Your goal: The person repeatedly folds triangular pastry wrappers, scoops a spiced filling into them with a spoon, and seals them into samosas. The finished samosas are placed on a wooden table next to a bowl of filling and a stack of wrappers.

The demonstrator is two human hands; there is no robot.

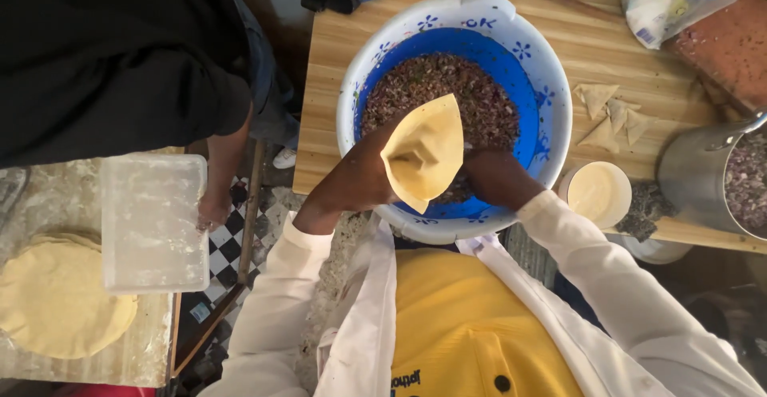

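Left hand [359,177] clamped around a pastry cone [423,153], mouth open upward, held just over the near rim of the blue-and-white basin [551,77]. Right hand [491,175] down in the chopped filling [447,85] — fingers buried, so I cannot tell whether they are closed. Risks, as I judge them: a tight squeeze could split the thin seam; a heaped pinch could spill past the rim onto the lap. Beyond the basin: wooden table [335,69], folded pastries [611,113], cup of paste [599,193], metal pot [711,177]. Left — stacked dough rounds [56,297], checkered floor [228,233], another person's arm [224,165].
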